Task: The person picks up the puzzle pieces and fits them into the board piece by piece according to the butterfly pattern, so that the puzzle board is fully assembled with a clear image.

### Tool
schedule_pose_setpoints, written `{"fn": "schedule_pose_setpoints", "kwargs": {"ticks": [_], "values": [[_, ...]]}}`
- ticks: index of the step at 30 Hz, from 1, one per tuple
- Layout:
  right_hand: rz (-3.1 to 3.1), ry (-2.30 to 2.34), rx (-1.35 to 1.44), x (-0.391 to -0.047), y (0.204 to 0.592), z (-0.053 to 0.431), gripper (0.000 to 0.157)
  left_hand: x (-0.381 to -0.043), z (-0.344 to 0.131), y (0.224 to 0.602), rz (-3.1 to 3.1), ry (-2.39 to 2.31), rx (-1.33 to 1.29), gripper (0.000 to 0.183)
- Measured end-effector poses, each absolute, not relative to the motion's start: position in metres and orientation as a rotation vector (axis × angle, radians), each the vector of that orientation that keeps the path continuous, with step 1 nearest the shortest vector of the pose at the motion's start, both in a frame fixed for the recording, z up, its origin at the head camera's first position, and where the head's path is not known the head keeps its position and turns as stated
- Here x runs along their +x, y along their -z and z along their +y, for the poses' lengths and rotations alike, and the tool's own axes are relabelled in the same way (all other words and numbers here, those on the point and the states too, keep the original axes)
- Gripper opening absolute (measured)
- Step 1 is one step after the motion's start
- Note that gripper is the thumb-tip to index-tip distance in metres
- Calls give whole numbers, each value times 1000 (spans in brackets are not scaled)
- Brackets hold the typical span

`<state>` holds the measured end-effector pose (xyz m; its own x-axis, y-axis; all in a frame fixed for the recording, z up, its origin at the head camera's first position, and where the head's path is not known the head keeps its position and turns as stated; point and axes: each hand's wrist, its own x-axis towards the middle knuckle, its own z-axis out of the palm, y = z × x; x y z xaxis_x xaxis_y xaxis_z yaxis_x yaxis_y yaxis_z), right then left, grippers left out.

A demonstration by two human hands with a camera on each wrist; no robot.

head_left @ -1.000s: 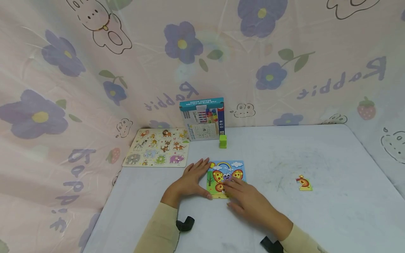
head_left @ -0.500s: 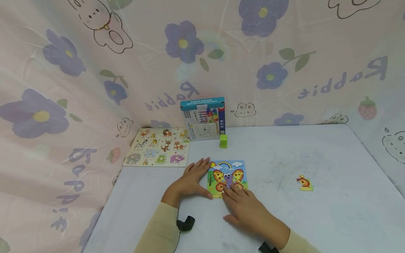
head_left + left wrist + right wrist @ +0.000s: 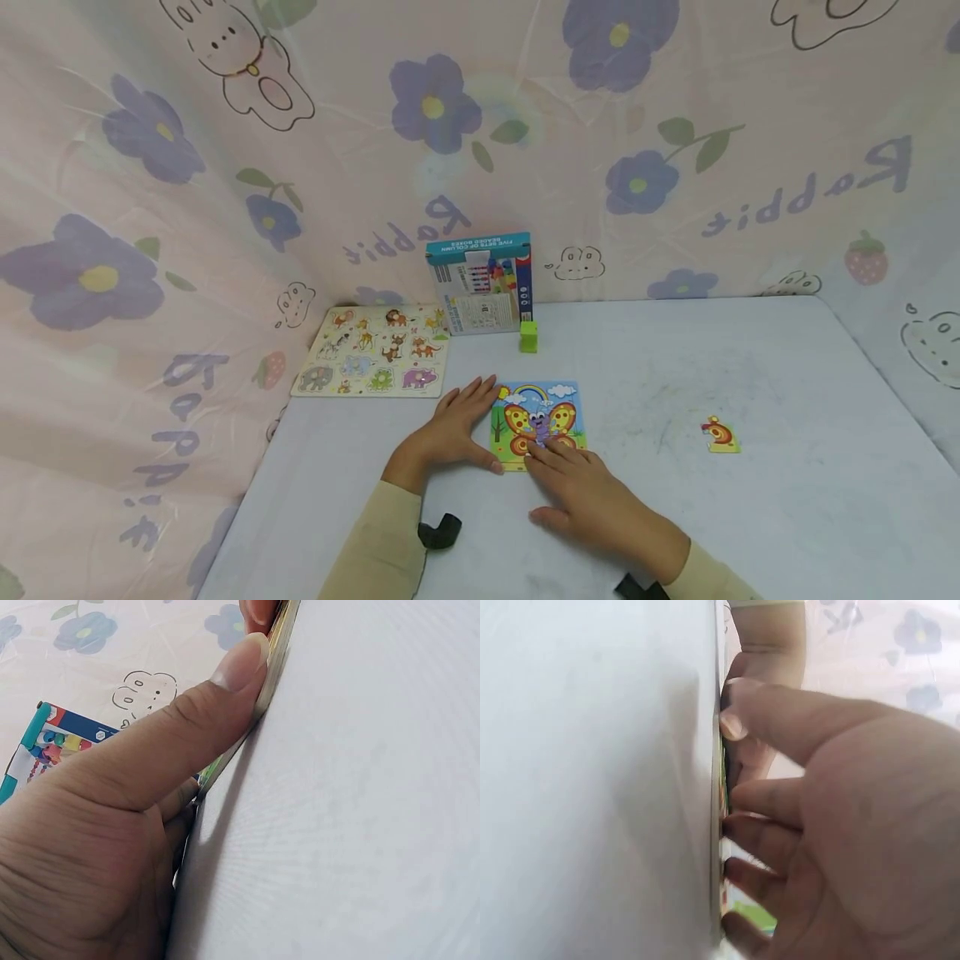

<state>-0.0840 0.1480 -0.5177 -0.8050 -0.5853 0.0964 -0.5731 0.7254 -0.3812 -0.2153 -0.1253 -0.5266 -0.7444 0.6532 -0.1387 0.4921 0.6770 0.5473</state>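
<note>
A square jigsaw puzzle [image 3: 537,417] with a butterfly and a rainbow lies flat on the white table. My left hand [image 3: 452,427] rests along its left side, fingers spread and thumb at the lower-left corner; the left wrist view shows the thumb [image 3: 240,667] against the board's edge. The fingertips of my right hand [image 3: 592,497] press on the puzzle's lower part and hide its lower-right area. Its thumb is held apart from the fingers. A loose puzzle piece [image 3: 722,436] with a red and orange swirl lies farther right, away from both hands.
An animal peg-puzzle board [image 3: 372,352] lies at the back left. Beside it stands a bead-set box [image 3: 480,287], with a small green block [image 3: 528,337] at its right front corner. A patterned curtain [image 3: 570,167] hangs behind the table [image 3: 810,517].
My right hand has slid down toward the puzzle's lower edge, uncovering the butterfly's body, and then stayed there. The left hand and the loose piece have kept their places.
</note>
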Motion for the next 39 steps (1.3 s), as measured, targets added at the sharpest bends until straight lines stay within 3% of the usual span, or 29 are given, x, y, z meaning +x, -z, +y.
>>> {"fn": "schedule_pose_setpoints", "kwargs": {"ticks": [10,20,39], "values": [[2699,1280,-815,-87,519,167,61,-215,-125,527,2569,-713,901,132],[2581,1767,-764,-92,520,205,45,-216,-126,529,2555,-746,904,133],[2487,2140,-480,-93,508,318,48,-216,-126,529,2554,-758,893,134]]}}
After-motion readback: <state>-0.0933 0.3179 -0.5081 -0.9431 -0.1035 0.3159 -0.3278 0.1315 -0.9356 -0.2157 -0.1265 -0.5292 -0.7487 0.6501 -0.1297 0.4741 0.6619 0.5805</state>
